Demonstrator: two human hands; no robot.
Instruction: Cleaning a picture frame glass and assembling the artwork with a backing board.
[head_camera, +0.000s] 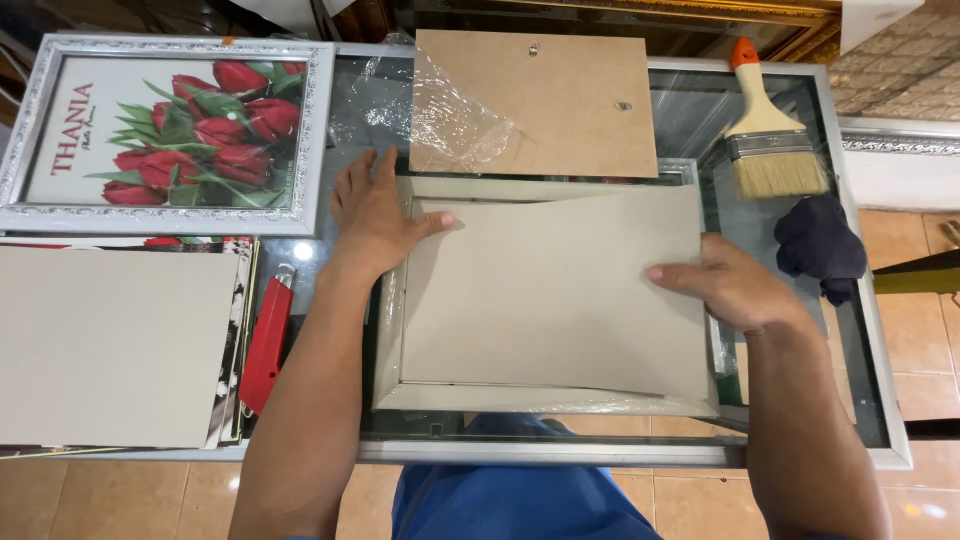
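Observation:
A grey cardboard sheet (555, 290) lies bowed over the back of a face-down picture frame (392, 330) on the glass table. My left hand (375, 215) rests flat at the frame's upper left corner, thumb pressing on the sheet's left edge. My right hand (730, 285) presses on the sheet's right edge, thumb on top. A brown backing board (560, 100) with small hangers lies just beyond the frame, partly under crumpled clear plastic wrap (450, 115).
A silver-framed picture of red tulips (165, 135) lies at the back left. A stack of grey cardboard sheets (110, 340) and a red utility knife (265, 345) lie at the left. A paintbrush (770, 135) and dark cloth (820, 245) lie at the right.

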